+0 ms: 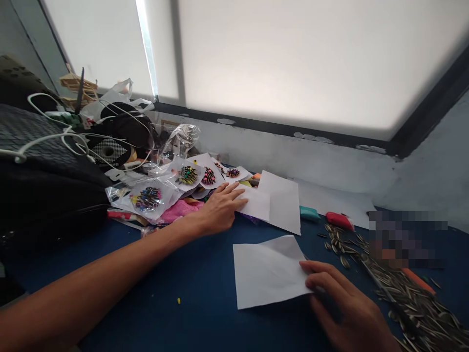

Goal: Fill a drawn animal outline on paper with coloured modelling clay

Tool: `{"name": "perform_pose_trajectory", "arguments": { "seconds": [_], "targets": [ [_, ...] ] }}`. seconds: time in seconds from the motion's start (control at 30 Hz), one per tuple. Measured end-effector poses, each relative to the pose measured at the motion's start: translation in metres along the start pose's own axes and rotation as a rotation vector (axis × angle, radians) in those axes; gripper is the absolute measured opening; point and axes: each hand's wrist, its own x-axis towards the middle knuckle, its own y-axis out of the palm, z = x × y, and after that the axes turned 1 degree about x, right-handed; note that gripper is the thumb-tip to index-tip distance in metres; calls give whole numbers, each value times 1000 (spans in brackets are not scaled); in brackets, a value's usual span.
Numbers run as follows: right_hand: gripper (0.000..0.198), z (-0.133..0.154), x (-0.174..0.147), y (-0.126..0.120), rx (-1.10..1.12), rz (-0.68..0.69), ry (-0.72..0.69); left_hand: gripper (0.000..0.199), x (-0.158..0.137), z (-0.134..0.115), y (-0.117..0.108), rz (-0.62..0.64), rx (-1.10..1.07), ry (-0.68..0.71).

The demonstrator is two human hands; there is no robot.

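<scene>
My left hand (221, 208) reaches across to the pile at the back, palm down, fingers stretched out over a small white paper (256, 203). Beside that paper a larger white sheet (284, 200) leans at a slant. Between the thumb and fingers of my right hand (339, 298) is the right edge of a square sheet of paper (269, 274), slightly bent, low over the blue table (205, 293). Near my left hand are white papers bearing clusters of decorated seeds: pink-tipped ones (208, 176), green and yellow ones (188, 175), and blue and purple ones (148, 198) under clear plastic.
Striped sunflower seeds (414, 303) spread along the right side. A red clay packet (340, 221) and a teal packet (309, 213) lie at the back. Cables, a spool (110, 150) and a black bag (47, 195) crowd the left. One yellow bit (179, 301) rests in front.
</scene>
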Motion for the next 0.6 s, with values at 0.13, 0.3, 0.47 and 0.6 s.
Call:
{"name": "perform_pose_trajectory", "arguments": {
  "seconds": [0.13,0.3,0.47,0.6],
  "targets": [
    [14,3,0,-4,35,-22,-7,56,7,-39,-19,62,-310,12],
    [22,11,-1,-7,115,-33,-116,27,19,-82,-30,377,-1068,-376],
    [32,4,4,-4,-160,-151,54,24,17,-69,-23,365,-1180,-523],
    [31,-14,1,-5,-345,33,113,20,8,-58,-17,450,-1117,-547]
  ]
}}
